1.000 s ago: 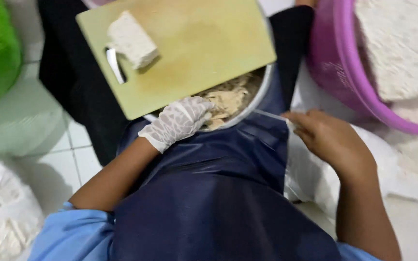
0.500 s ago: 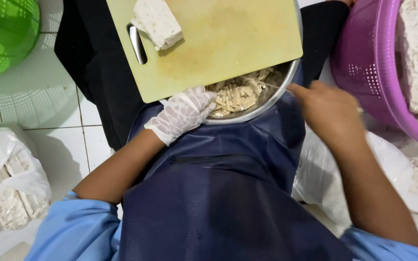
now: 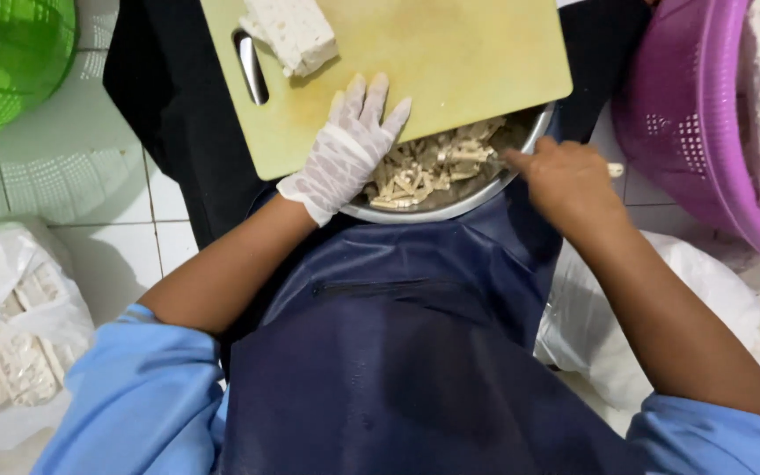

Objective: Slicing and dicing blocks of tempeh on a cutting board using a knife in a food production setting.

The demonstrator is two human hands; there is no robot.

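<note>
My left hand (image 3: 349, 149), in a white glove, lies flat with fingers spread on the near edge of a yellow cutting board (image 3: 450, 62). The board rests across a metal bowl (image 3: 450, 207) on my lap, holding several pale cut strips (image 3: 433, 167). A white block (image 3: 292, 31) sits on the board's far left, beside the handle slot. My bare right hand (image 3: 569, 180) is closed at the bowl's right rim, forefinger pointing toward the strips. A pale handle end sticks out of its far side; the rest of the knife is hidden.
A purple perforated basket (image 3: 688, 132) with white blocks stands at the right. A green basket (image 3: 2, 62) is at the far left. A plastic bag of white blocks (image 3: 10, 334) lies on the tiled floor left, another white bag (image 3: 661, 290) right. A dark blue apron covers my lap.
My left hand has moved from the bowl's contents up onto the board's edge and spread flat. My right hand has moved left to the bowl's rim.
</note>
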